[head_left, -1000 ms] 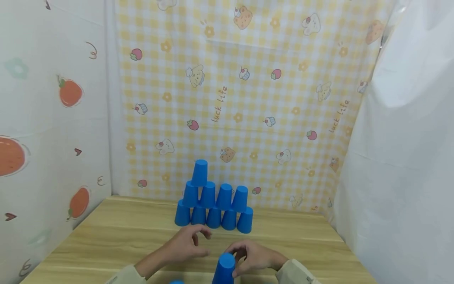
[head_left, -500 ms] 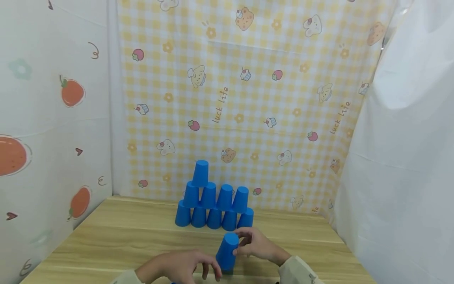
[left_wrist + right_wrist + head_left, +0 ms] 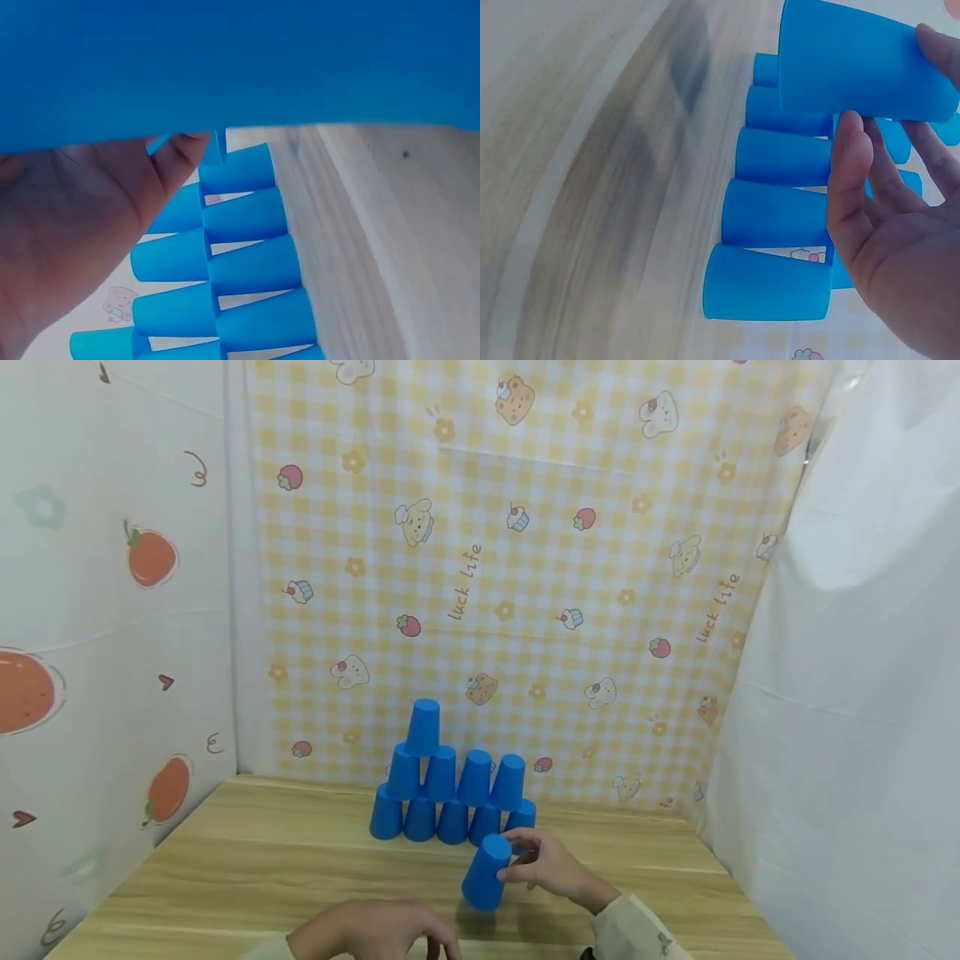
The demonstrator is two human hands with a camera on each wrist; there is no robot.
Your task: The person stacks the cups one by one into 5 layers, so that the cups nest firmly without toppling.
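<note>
My right hand [image 3: 551,864] pinches a blue cup [image 3: 483,877] by its side, thumb on one side and fingers on the other. The cup is upside down, a little tilted, and hangs above the table with its shadow below. Behind it stands a stack of upturned blue cups [image 3: 476,777]: two rows of several cups, with one on top at the left. Low in the head view is my left hand [image 3: 382,931], fingers bent downward. In the left wrist view a blue cup [image 3: 240,67] fills the top, and that hand's fingers curl round behind it.
The wooden table [image 3: 285,852] ends at a yellow checked cloth [image 3: 450,560] just behind the stack. White cloths hang at the left [image 3: 112,635] and at the right [image 3: 840,718].
My right hand has lifted its cup and carried it forward toward the right end of the stack. My left hand has drawn back toward the near edge, down to the other cup.
</note>
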